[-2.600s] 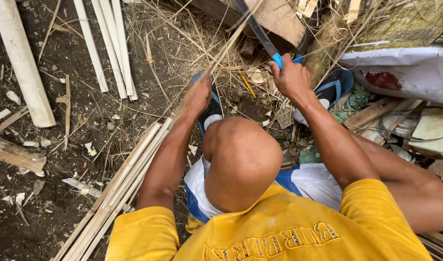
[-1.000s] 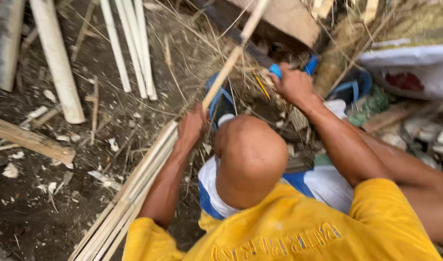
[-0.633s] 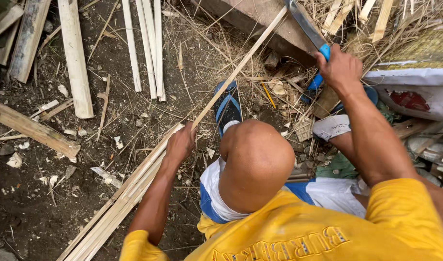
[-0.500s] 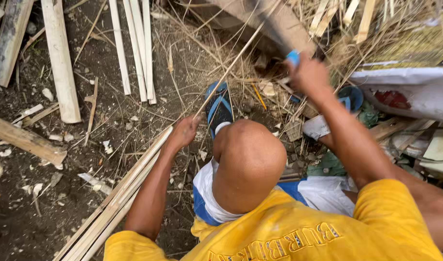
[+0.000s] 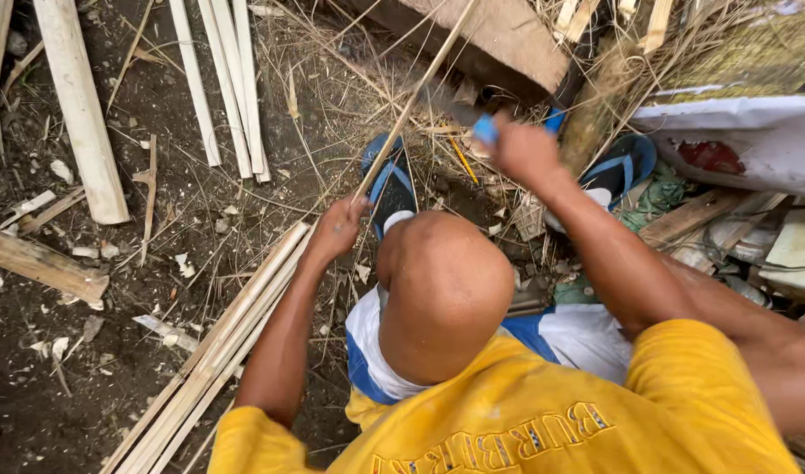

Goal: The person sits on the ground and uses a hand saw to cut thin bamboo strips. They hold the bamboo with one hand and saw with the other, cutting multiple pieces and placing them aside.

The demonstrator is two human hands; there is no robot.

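Note:
My left hand [image 5: 336, 230] grips the lower end of a long thin bamboo strip [image 5: 415, 96] that slants up and to the right towards a wooden block [image 5: 499, 44]. My right hand [image 5: 527, 151] is closed on a knife with a blue handle [image 5: 486, 130]. Its blade is blurred and lies against the strip's right side. A blue sandal on a foot [image 5: 389, 180] sits just under the strip. A bare head and a yellow shirt fill the lower middle of the view.
A bundle of split bamboo strips [image 5: 227, 342] lies on the dirt beside my left arm. More slats [image 5: 231, 79] and a thicker pole [image 5: 78, 105] lie at the top left. A second blue sandal [image 5: 626, 167], a white sack [image 5: 753, 140] and scrap boards crowd the right.
My right hand has swung the knife down and left from its raised position onto the strip. My left hand has kept its grip on the strip's lower end.

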